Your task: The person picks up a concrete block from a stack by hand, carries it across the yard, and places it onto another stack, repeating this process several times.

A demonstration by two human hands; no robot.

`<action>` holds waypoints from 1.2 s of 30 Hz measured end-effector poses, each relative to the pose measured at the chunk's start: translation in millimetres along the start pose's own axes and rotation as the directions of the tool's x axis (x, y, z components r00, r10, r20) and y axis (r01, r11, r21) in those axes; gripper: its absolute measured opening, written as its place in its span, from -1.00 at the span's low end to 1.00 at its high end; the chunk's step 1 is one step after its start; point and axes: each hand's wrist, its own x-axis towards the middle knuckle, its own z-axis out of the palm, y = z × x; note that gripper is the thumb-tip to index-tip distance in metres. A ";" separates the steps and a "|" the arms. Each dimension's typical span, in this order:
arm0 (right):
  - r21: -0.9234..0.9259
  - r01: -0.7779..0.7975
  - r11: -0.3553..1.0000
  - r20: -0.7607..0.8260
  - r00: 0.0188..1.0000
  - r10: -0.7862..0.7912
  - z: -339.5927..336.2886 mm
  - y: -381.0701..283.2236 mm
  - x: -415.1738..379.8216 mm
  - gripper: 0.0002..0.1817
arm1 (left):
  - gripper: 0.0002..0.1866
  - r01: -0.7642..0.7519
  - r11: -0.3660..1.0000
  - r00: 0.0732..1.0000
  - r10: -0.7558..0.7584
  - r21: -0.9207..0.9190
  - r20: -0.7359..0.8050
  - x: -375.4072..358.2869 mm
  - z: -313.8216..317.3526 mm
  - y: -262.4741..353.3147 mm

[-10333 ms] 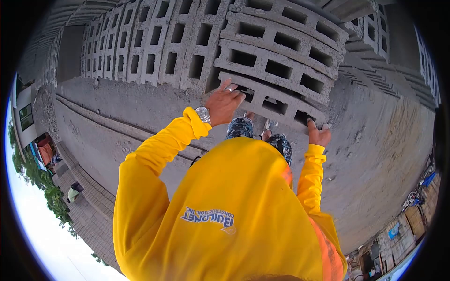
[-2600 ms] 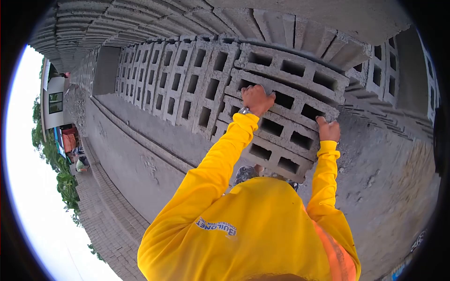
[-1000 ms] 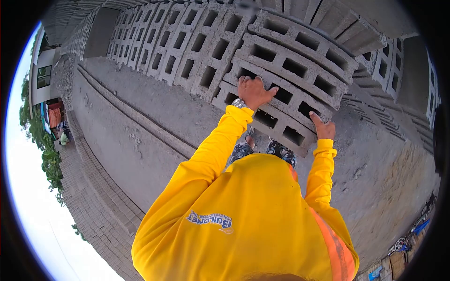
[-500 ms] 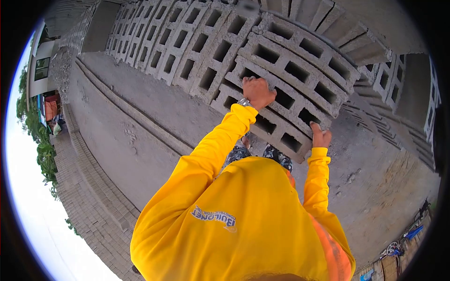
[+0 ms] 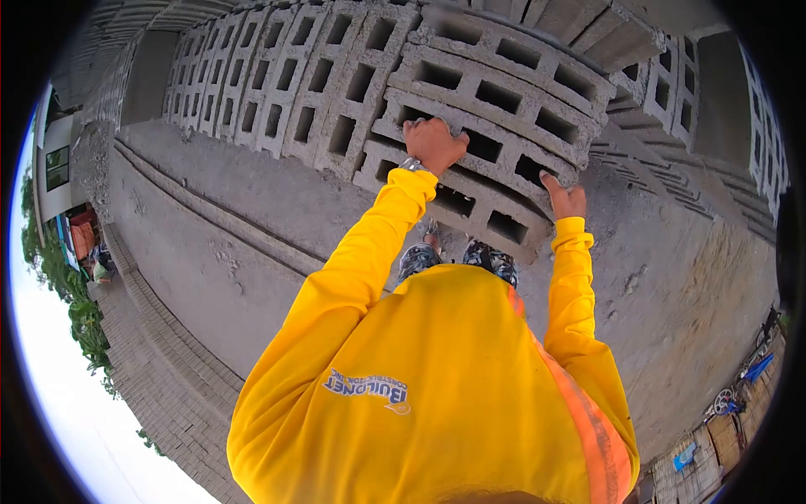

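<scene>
A grey hollow concrete block [image 5: 509, 158] lies between my two hands, second from the near end of a row of similar blocks. My left hand [image 5: 436, 144], wearing a wristwatch, is closed over its left part with the fingers in the hollows. At the right end my right hand [image 5: 565, 198] grips the same block, thumb at the edge of the end hollow and fingers hidden behind. Directly in front of my legs is the nearest block [image 5: 480, 216], with a dark gap between it and the held one. More blocks [image 5: 527, 88] stand just beyond.
A long row of hollow blocks [image 5: 290, 92] runs to the far left. Stacked blocks [image 5: 672, 88] stand at the right. A low ledge [image 5: 218, 210] crosses the concrete ground [image 5: 189, 260] on the left. A bicycle [image 5: 724, 401] is at the lower right.
The view has shifted, so the blocks and both hands appear further up and left. Both hands keep hold of the same block; its right end looks slightly further from the nearest block.
</scene>
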 end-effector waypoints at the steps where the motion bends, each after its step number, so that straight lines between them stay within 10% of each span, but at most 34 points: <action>1: -0.002 0.021 1.000 0.011 1.000 -0.021 -2.7 0.9 -0.1 -0.26 | -0.49 -0.011 1.000 1.000 0.011 0.008 -0.011 -0.7 -2.0 -1.1; 6: 0.182 0.057 0.982 0.202 0.975 -0.094 -27.0 33.7 -21.1 0.02 | -0.44 -0.246 0.955 0.939 0.193 -0.165 -0.284 -41.4 -39.3 -20.3; 9: 0.210 -0.100 0.973 0.275 0.961 0.039 -37.6 62.2 -66.8 0.02 | -0.42 0.022 0.966 0.999 -0.031 -0.257 -0.033 -94.0 -73.9 -38.8; 14: 0.071 -0.049 0.996 0.288 0.957 0.027 -7.4 55.3 -102.7 -0.07 | -0.37 -0.109 0.994 0.991 0.109 0.003 -0.073 -126.9 -32.6 -52.4; 19: -0.088 -0.015 0.996 -0.032 0.999 0.012 34.4 59.2 -97.1 -0.27 | -0.36 0.069 0.998 0.985 -0.068 0.005 0.158 -101.1 -12.0 -43.9; 27: 0.028 0.077 0.997 -0.208 0.976 -0.069 38.9 61.3 -97.1 -0.42 | -0.48 0.096 0.995 0.985 -0.093 -0.018 0.148 -88.1 -22.3 -30.9; 36: -0.019 0.007 1.000 -0.054 0.998 -0.008 38.3 61.4 -84.7 -0.38 | -0.48 0.073 0.997 0.985 -0.066 -0.039 0.158 -81.8 -16.2 -37.0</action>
